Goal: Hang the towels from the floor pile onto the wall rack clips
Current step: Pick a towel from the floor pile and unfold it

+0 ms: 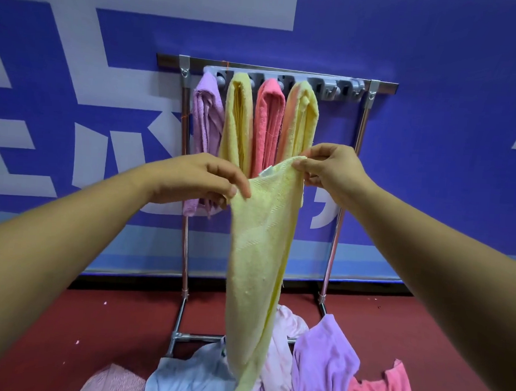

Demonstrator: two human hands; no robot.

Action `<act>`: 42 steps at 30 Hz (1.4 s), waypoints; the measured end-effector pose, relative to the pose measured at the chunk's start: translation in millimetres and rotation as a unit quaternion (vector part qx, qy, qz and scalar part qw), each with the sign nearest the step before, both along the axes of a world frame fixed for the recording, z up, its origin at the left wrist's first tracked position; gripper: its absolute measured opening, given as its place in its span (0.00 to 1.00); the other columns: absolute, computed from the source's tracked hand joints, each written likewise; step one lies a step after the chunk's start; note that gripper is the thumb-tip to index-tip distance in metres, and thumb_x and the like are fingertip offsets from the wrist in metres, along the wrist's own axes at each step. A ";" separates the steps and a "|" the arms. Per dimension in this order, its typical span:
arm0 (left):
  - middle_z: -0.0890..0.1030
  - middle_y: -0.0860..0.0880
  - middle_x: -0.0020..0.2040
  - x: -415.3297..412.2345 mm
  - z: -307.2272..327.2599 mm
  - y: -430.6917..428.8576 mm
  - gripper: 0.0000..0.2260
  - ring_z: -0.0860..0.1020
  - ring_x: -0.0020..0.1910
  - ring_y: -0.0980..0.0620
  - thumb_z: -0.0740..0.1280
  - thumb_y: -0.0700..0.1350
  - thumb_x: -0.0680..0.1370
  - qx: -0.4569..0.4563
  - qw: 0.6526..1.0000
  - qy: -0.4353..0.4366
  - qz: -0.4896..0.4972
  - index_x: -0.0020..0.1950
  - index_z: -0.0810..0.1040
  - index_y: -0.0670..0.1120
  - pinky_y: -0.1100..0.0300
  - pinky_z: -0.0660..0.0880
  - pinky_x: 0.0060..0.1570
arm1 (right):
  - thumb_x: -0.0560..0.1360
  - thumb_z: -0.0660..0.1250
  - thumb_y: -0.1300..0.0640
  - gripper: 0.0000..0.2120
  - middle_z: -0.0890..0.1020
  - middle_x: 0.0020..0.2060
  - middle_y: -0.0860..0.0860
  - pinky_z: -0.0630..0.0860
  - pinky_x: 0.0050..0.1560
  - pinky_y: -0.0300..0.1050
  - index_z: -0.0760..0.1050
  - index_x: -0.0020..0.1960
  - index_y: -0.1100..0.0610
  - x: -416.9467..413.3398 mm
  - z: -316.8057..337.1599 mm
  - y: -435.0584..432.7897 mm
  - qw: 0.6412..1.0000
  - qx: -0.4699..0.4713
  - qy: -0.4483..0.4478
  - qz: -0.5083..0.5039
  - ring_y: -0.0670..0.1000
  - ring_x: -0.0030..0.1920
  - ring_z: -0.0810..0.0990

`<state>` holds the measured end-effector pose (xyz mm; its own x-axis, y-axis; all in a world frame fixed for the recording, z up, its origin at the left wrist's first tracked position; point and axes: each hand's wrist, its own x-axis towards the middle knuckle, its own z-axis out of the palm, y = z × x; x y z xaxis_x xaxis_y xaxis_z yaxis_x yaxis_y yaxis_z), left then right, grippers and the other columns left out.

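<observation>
Four towels (267,126) clipped on rack (288,79) | both hands (197,176) pinching one yellow towel (256,255)

Even, diffuse indoor light; wide-angle view with strong distortion at the margins.

You see soft, shadowless light on the yellow towel (256,255) pinched between your left hand (197,179) and right hand (331,169); its weave is sharp just below your fingertips. Beyond the fingers, the rack's metal posts (184,251) carry thin bright glints, and the wall (435,145) is evenly lit. Away from the fingers toward the frame edges, your forearms swell and darken, and straight lines bow. A blurred grey shape sits at the bottom edge.
</observation>
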<state>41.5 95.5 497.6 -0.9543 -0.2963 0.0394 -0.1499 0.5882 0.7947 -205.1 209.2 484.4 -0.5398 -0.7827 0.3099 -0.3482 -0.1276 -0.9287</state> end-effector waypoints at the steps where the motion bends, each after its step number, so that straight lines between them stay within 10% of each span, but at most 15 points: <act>1: 0.81 0.43 0.49 -1.3 1.1 2.9 0.13 0.80 0.47 0.50 0.63 0.32 0.79 0.005 1.000 -0.001 -0.014 0.56 0.83 0.45 0.56 0.77 0.53 | 0.72 0.76 0.65 0.12 0.80 0.38 0.56 0.82 0.40 0.44 0.80 0.52 0.69 0.9 -0.2 0.1 1.000 -0.001 0.000 0.001 0.49 0.33 0.79; 14: 0.78 0.57 0.52 -17.0 0.7 12.4 0.05 0.78 0.54 0.52 0.71 0.45 0.77 -0.163 0.974 0.142 0.070 0.52 0.84 0.51 0.52 0.77 0.59 | 0.77 0.68 0.70 0.07 0.80 0.35 0.60 0.82 0.40 0.47 0.75 0.55 0.66 22.9 -0.1 3.7 0.994 0.002 -0.031 0.108 0.55 0.35 0.83; 25: 0.83 0.50 0.41 -24.4 -2.0 11.5 0.07 0.79 0.39 0.61 0.74 0.49 0.74 -0.159 0.952 0.186 0.184 0.48 0.82 0.48 0.68 0.74 0.41 | 0.79 0.65 0.66 0.06 0.80 0.39 0.65 0.84 0.48 0.46 0.80 0.49 0.68 44.2 5.5 2.7 0.979 0.027 -0.009 0.201 0.57 0.41 0.83; 31: 0.83 0.54 0.38 -23.3 -4.2 10.7 0.06 0.79 0.40 0.62 0.74 0.48 0.75 -0.113 0.962 0.186 0.167 0.48 0.82 0.47 0.67 0.74 0.43 | 0.74 0.74 0.59 0.14 0.82 0.40 0.66 0.76 0.54 0.69 0.79 0.51 0.71 52.1 2.9 3.8 0.975 0.057 0.099 0.192 0.59 0.41 0.80; 37: 0.73 0.54 0.53 -14.0 -6.1 3.0 0.10 0.71 0.53 0.59 0.72 0.60 0.70 -0.250 0.958 0.047 0.135 0.39 0.80 0.55 0.66 0.67 0.51 | 0.77 0.72 0.62 0.10 0.84 0.38 0.65 0.72 0.27 0.38 0.78 0.45 0.70 54.4 4.6 8.3 0.975 0.061 0.149 0.154 0.49 0.30 0.80; 42: 0.66 0.54 0.59 0.6 -8.2 -6.3 0.09 0.65 0.62 0.55 0.71 0.63 0.69 -0.272 0.952 -0.002 0.143 0.40 0.79 0.60 0.61 0.65 0.60 | 0.76 0.74 0.57 0.12 0.86 0.34 0.57 0.71 0.31 0.43 0.80 0.43 0.67 49.0 1.1 13.2 0.968 0.087 0.190 0.141 0.56 0.35 0.80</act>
<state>42.2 89.2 489.5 -0.8379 -0.4815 0.2570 -0.3689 0.8467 0.3834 -156.1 222.4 485.5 -0.1695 -0.9406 0.2940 -0.6436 -0.1203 -0.7559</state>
